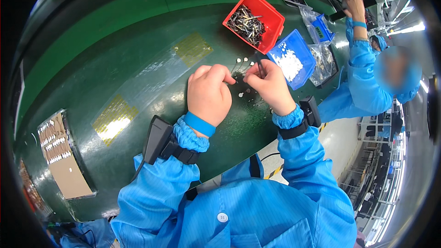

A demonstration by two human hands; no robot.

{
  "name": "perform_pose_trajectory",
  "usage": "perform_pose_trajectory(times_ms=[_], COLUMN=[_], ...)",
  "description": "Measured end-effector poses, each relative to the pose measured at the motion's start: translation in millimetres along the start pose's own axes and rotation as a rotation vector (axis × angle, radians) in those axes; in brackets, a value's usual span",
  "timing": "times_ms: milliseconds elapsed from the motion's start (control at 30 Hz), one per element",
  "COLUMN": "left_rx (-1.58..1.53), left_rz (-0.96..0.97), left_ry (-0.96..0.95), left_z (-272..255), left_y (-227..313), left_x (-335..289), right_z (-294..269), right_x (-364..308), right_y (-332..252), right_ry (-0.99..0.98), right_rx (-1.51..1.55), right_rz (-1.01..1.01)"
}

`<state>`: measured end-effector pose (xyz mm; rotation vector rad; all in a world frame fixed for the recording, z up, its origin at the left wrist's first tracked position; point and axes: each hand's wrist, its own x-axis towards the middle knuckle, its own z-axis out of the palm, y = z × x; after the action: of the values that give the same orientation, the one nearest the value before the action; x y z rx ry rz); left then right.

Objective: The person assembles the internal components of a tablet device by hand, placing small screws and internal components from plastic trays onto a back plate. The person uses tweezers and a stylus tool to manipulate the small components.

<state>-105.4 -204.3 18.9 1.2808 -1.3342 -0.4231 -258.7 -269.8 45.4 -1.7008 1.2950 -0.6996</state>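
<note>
My left hand (209, 94) is closed, thumb and forefinger pinched together above the green tabletop; whatever is between the fingertips is too small to make out. Close beside it, my right hand (272, 85) grips black tweezers (261, 65), whose dark shaft sticks up past the thumb. The two sets of fingertips nearly meet. Around them lie several small parts with round white heads and thin dark stems, one white head (240, 95) just below the fingers. Beyond my hands stands a red bin (272, 20) of dark, slender pieces, and next to it a blue bin (301, 79) of small white pieces.
A brown card (69, 177) with rows of white-headed parts lies at the left. Yellow-patterned tape (193, 49) is stuck to the green table (115, 55). Plastic bags (321, 62) and a small blue box (323, 28) sit at the right, near a co-worker in blue (363, 82).
</note>
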Motion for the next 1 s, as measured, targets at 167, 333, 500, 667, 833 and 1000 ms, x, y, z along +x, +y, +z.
perform_pose_trajectory(times_ms=[167, 333, 500, 667, 833, 1000], left_rx=[0.080, 0.318, 0.394, 0.384, 0.437, 0.482], left_rz=[0.080, 0.168, 0.216, 0.211, 0.256, 0.257], left_ry=[0.007, -0.132, -0.219, -0.181, -0.228, -0.201], left_z=[-3, 2, 4, 3, 3, 6], left_y=[2, -1, -1, -1, 2, 0], left_x=[3, -2, -7, -8, -9, -9], right_z=[-3, 0, 0, 1, 2, 7], right_x=[4, 6, 4, 1, 0, -9], right_y=[-4, 4, -1, -14, -15, -14], right_ry=[-0.034, -0.050, -0.047, -0.062, -0.025, -0.005], right_rx=[0.020, -0.094, -0.281, -0.444, -0.525, -0.573], right_rz=[0.036, 0.058, 0.064, 0.073, 0.003, -0.164])
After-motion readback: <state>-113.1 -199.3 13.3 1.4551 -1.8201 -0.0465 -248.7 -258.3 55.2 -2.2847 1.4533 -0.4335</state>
